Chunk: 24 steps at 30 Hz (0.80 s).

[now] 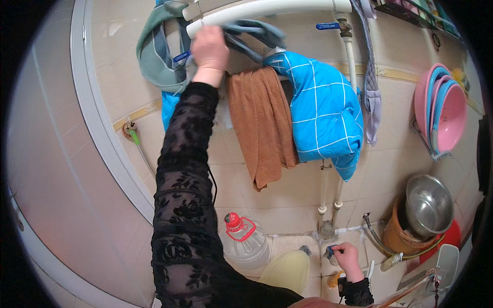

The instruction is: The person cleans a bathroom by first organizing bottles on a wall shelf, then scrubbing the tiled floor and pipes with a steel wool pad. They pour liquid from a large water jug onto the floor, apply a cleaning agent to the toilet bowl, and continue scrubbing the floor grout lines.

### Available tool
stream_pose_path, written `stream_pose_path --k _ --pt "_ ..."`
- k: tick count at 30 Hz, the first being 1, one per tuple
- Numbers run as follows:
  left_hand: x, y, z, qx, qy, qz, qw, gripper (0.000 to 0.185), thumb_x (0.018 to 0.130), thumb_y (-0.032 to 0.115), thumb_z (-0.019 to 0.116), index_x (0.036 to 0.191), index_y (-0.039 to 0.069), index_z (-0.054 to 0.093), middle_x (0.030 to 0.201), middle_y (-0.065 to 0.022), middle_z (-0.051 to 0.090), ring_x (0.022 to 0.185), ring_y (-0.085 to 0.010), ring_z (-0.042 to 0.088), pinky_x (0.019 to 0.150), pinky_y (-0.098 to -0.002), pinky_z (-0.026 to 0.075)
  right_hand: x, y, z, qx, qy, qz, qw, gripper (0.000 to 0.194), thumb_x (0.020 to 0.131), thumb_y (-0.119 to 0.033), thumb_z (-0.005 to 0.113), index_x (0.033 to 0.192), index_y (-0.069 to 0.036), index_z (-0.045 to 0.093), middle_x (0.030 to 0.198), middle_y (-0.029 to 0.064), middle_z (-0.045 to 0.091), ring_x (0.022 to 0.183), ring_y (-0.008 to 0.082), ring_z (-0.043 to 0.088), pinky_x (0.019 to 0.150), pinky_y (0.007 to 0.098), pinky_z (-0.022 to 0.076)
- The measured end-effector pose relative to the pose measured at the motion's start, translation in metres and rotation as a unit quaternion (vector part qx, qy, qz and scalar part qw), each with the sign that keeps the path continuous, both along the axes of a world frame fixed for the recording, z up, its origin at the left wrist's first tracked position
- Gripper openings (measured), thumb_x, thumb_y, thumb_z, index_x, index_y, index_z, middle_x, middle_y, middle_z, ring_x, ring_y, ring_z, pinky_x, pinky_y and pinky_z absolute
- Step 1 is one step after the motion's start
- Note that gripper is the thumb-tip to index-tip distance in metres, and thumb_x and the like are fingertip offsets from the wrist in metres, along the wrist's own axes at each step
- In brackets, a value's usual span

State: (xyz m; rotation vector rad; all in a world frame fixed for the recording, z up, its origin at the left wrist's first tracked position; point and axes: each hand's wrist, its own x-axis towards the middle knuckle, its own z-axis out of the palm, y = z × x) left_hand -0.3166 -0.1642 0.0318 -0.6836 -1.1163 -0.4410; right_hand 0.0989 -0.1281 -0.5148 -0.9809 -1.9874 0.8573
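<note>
My left hand [210,48] is raised to the ends of the thick white radiator pipes [265,13], its back towards me. A grey-blue cloth item [258,34] lies against its far side; whether the fingers grip it is hidden. A blue valve handle [181,56] shows beside the wrist. Lower right, my right hand [346,258] pinches a small dark blue item [330,252], too small to name. Below the pipes hang a brown towel [262,127] and a bright blue checked padded cloth [327,115]. A grey-green fabric item [154,57] hangs left of my left hand.
A clear plastic jug [246,252] with a red cap stands on the tiled floor. Pink and blue basins [450,119] hang on the right wall. A metal bowl [429,206] rests on an orange bucket [404,242]. The door frame [111,127] borders the left.
</note>
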Motion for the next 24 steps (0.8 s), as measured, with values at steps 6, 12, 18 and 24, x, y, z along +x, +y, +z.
stream_pose_path --k 6,12,18,24 --pt "-0.014 0.055 -0.017 -0.308 -0.225 0.100 0.919 0.023 0.088 0.020 0.054 0.100 0.011 0.071 0.104 -0.0139 0.066 0.100 -0.0290 0.065 0.080 -0.0389 0.055 0.005 -0.013 -0.002 -0.024 -0.053 0.034 0.998 0.014 0.072 -0.007 0.066 0.081 -0.011 0.075 0.077 0.0111 0.066 0.071 0.0275 0.064 0.066 0.0344 0.0514" --pt "-0.033 0.028 0.013 -0.481 -0.454 -0.007 0.750 0.068 0.087 0.061 0.048 0.116 0.001 0.064 0.123 -0.0190 0.062 0.116 -0.0379 0.056 0.098 -0.0412 0.042 0.002 -0.014 0.001 -0.039 -0.065 0.033 0.997 0.014 0.071 -0.007 0.067 0.082 -0.009 0.075 0.077 0.0117 0.066 0.072 0.0279 0.065 0.065 0.0350 0.0518" --pt "-0.008 0.058 0.012 -0.444 -0.499 0.062 0.742 0.047 0.087 0.038 0.053 0.121 0.005 0.063 0.127 -0.0199 0.059 0.119 -0.0366 0.055 0.097 -0.0415 0.043 -0.011 -0.011 0.005 -0.041 -0.050 0.046 0.997 0.014 0.071 -0.007 0.068 0.082 -0.009 0.075 0.079 0.0116 0.066 0.072 0.0270 0.065 0.065 0.0352 0.0515" --pt "-0.007 0.079 -0.014 -0.220 -0.206 -0.075 0.950 0.025 0.077 0.009 0.058 0.100 0.002 0.066 0.107 -0.0140 0.067 0.107 -0.0355 0.060 0.089 -0.0453 0.049 0.004 -0.008 -0.003 -0.034 -0.045 0.049 0.997 0.015 0.070 -0.006 0.069 0.083 -0.009 0.074 0.079 0.0116 0.067 0.070 0.0272 0.064 0.064 0.0356 0.0513"
